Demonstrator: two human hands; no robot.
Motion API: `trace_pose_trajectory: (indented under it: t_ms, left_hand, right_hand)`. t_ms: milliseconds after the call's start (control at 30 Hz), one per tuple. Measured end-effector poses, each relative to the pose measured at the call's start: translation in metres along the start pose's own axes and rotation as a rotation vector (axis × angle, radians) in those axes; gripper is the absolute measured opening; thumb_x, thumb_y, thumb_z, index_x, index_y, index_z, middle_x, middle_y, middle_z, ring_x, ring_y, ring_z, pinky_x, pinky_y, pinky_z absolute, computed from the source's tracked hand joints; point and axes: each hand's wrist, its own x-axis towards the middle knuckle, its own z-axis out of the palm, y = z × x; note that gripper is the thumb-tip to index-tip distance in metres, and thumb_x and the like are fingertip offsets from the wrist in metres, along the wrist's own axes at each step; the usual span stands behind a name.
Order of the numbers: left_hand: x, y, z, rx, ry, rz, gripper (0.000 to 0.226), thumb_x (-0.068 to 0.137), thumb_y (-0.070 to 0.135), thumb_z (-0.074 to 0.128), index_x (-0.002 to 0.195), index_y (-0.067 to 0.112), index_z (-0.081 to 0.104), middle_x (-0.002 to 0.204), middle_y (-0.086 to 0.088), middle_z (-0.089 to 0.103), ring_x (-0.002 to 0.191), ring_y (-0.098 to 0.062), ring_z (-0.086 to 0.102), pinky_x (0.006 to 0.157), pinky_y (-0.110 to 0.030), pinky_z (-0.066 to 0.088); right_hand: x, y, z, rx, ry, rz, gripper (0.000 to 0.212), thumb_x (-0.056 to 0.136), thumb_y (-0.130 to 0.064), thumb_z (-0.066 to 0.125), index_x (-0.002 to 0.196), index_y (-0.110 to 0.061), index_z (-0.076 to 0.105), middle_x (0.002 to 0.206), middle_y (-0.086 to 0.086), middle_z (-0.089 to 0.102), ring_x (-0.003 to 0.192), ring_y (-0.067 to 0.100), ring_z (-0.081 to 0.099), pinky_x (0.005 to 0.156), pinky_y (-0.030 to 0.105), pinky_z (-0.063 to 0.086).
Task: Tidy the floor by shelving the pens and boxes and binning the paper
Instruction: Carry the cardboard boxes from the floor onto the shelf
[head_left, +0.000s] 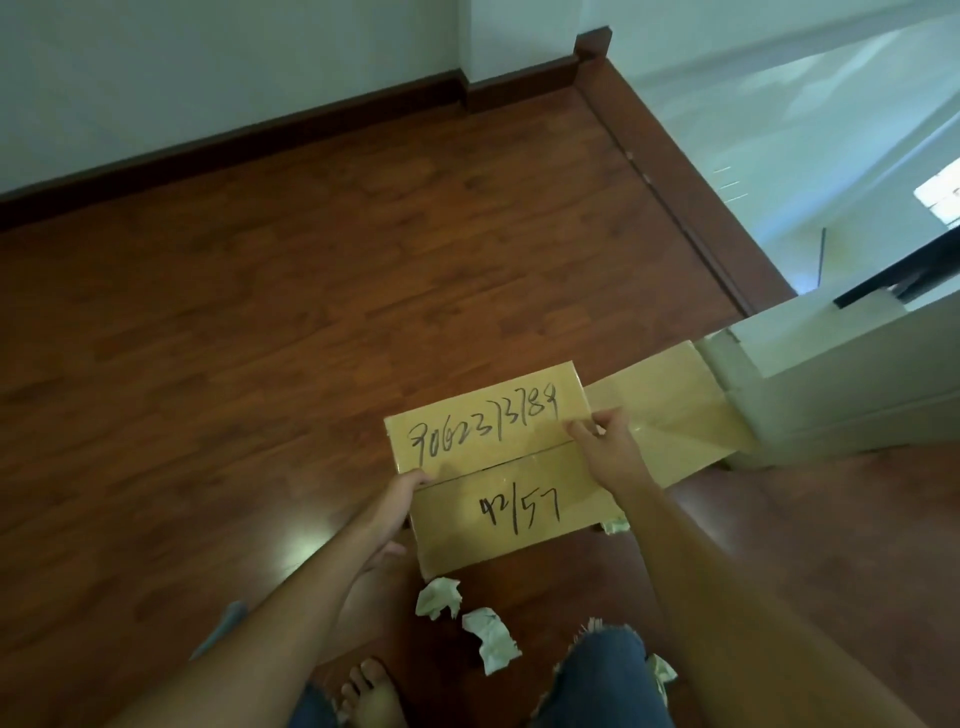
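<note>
**Box gripped at both short ends, near the person's knees**

Box (493, 467), a flat brown carton with numbers written on its top, is in both hands in front of the person, low over the floor (260, 312). It seems already raised a little, because its near edge covers a part of a bare foot (369, 691), but I cannot say this for sure.

The left hand (410, 488) takes the left end. Its thumb lies on the top and its fingers go under the box, where they are hidden. The right hand (608, 441) takes the right end, and its fingers (602, 418) curl over the far right edge and pinch it. I think one hand is on each end because the box is wide and flat, so this grip keeps it level.

A second box (670, 410) lies just to the right, against a white cabinet (831, 379). Whether the two boxes touch, I cannot tell. The right fingers enter between them, probably to separate the first one.

Crumpled paper (439, 597) lies on the floor near the feet, with more pieces beside it, so the binning is not yet done. No pens show. As I judge it, the step in hand is carrying this box to a shelf.
</note>
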Motion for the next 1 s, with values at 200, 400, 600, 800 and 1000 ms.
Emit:
trace_pose_trajectory:
  t_ms: [200, 400, 600, 800, 1000]
  left_hand:
    - [-0.156, 0.074, -0.026, 0.075, 0.037, 0.114, 0.064, 0.073, 0.070, 0.063, 0.125, 0.034, 0.074, 0.132, -0.002, 0.072, 0.125, -0.030, 0.064, 0.109, -0.061, 0.048]
    - [-0.377, 0.155, -0.053, 0.121, 0.055, 0.274, 0.038, 0.091, 0.060, 0.058, 0.094, 0.034, 0.086, 0.110, -0.007, 0.082, 0.096, -0.024, 0.071, 0.089, -0.043, 0.050]
    - [-0.549, 0.190, -0.062, 0.164, 0.023, 0.440, 0.064, 0.103, 0.073, 0.038, 0.150, 0.035, 0.061, 0.161, 0.003, 0.054, 0.153, -0.025, 0.042, 0.123, -0.055, 0.028]
    - [-0.626, 0.184, -0.037, 0.196, -0.046, 0.571, 0.067, 0.102, 0.079, 0.028, 0.138, 0.040, 0.070, 0.151, 0.006, 0.064, 0.139, -0.019, 0.055, 0.126, -0.056, 0.029]
    - [-0.637, 0.181, -0.015, 0.281, -0.121, 0.632, 0.055, 0.101, 0.075, 0.044, 0.090, 0.039, 0.083, 0.109, 0.007, 0.081, 0.103, -0.013, 0.072, 0.094, -0.040, 0.057]
  right_hand:
    - [-0.125, -0.088, -0.083, 0.062, 0.052, -0.023, 0.038, 0.100, -0.043, 0.066, 0.122, -0.019, 0.047, 0.108, -0.009, 0.060, 0.090, 0.004, 0.059, 0.064, 0.028, 0.046]
    - [-0.283, -0.170, -0.178, 0.148, 0.112, 0.015, 0.042, 0.102, -0.040, 0.065, 0.131, -0.020, 0.043, 0.125, 0.001, 0.061, 0.109, 0.020, 0.060, 0.086, 0.038, 0.049]
    - [-0.420, -0.203, -0.261, 0.163, 0.183, -0.020, 0.055, 0.094, -0.062, 0.061, 0.135, -0.027, 0.051, 0.128, -0.010, 0.064, 0.113, 0.016, 0.067, 0.095, 0.044, 0.059]
    - [-0.522, -0.206, -0.311, 0.355, 0.395, -0.097, 0.037, 0.099, -0.049, 0.063, 0.131, -0.031, 0.059, 0.122, -0.017, 0.068, 0.111, 0.007, 0.065, 0.095, 0.041, 0.057]
    - [-0.582, -0.183, -0.320, 0.559, 0.551, -0.081, 0.036, 0.102, -0.033, 0.065, 0.137, -0.026, 0.058, 0.127, -0.008, 0.067, 0.114, 0.013, 0.065, 0.090, 0.039, 0.057]
